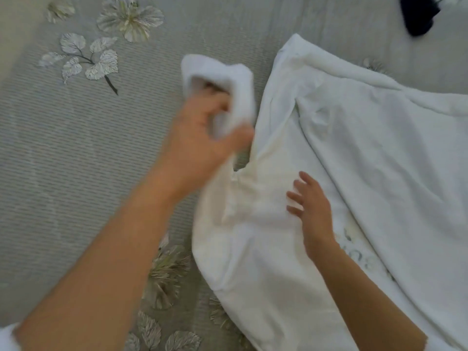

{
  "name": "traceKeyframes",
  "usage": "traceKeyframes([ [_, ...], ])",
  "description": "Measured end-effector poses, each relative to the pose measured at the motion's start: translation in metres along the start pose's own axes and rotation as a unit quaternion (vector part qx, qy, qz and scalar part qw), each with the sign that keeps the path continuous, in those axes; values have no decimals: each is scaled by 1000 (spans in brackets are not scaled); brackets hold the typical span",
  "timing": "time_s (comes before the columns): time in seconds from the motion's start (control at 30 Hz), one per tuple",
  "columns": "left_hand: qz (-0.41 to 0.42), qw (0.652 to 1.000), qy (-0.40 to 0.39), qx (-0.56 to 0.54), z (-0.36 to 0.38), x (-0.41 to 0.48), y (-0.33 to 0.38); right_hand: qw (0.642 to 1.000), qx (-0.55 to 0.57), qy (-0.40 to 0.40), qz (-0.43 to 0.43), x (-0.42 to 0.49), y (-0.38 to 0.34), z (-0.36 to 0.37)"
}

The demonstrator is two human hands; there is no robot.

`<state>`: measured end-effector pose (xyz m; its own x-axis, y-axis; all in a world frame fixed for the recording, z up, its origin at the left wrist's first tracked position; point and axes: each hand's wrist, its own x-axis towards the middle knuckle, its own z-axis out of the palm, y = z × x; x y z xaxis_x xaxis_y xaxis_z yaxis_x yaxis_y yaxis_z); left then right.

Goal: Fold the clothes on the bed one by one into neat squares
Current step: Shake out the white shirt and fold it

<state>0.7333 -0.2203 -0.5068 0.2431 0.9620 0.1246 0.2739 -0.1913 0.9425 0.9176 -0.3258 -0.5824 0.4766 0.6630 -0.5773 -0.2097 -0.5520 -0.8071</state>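
Light is soft, even and fairly bright, with no glare. I see no hard shadows, only pale grey shading in the folds of the white cotton garment [367,160] and a faint dark strip under its near edge on the grey woven bedspread with embroidered leaves [76,173]. The garment reads cool white at right and warmer, yellowish, beside my right hand [314,211].

The whole frame is slightly soft. My left hand [202,138] and the sleeve end it grips are smeared by motion blur. My right hand is sharper, though its fingers are soft-edged.

The bedspread's weave lines bow toward the left edge, which is wide-angle distortion. The top-left corner washes out to pale beige. The dark navy cloth [420,13] at top right shows no detail.
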Motion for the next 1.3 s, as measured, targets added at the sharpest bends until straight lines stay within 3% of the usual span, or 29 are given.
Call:
traceKeyframes([
  [0.07, 115, 978, -137, 112, 66, -7, 10, 989, 126, 62, 47, 10, -20, -31],
  [0.1, 127, 955, -221, 152, 96, -17, 10, 982, 163, 85, 54, 15, -26, -50],
  [0.17, 81, 885, -395, 234, 142, -50, -2, 977, 170, 111, 67, 22, -29, -88],
  [0.23, 43, 833, -454, 311, 162, -89, -25, 982, 124, 111, 93, 28, -23, -122],
  [0.4, 52, 874, -270, 401, 145, -138, -70, 995, -15, 78, 69, 43, -22, -156],
  [0.5, 54, 856, -250, 448, 140, -147, -80, 988, -146, 32, -27, 58, -28, -136],
  [0.57, 56, 851, -242, 463, 144, -148, -84, 961, -258, 6, -97, 73, -34, -111],
  [0.7, 52, 854, -230, 463, 147, -149, -85, 921, -370, 6, -119, 109, -39, -66],
  [0.8, 46, 860, -220, 458, 148, -148, -84, 921, -337, 10, -194, 115, -56, -62],
  [0.93, -3, 892, -179, 415, 153, -149, -64, 932, -123, 179, -291, 105, -88, -115],
  [0.97, -13, 895, -171, 411, 155, -150, -57, 932, -92, 223, -270, 107, -87, -137],
  [1.03, -24, 894, -174, 413, 160, -155, -50, 958, -19, 248, -146, 114, -73, -176],
  [1.13, -27, 875, -230, 426, 165, -160, -50, 984, 54, 145, 92, 117, -41, -206],
  [1.17, -29, 871, -241, 428, 164, -159, -51, 984, 52, 125, 118, 116, -34, -208],
  [1.3, -46, 867, -224, 444, 155, -144, -54, 987, 72, 115, 91, 125, -44, -200],
])
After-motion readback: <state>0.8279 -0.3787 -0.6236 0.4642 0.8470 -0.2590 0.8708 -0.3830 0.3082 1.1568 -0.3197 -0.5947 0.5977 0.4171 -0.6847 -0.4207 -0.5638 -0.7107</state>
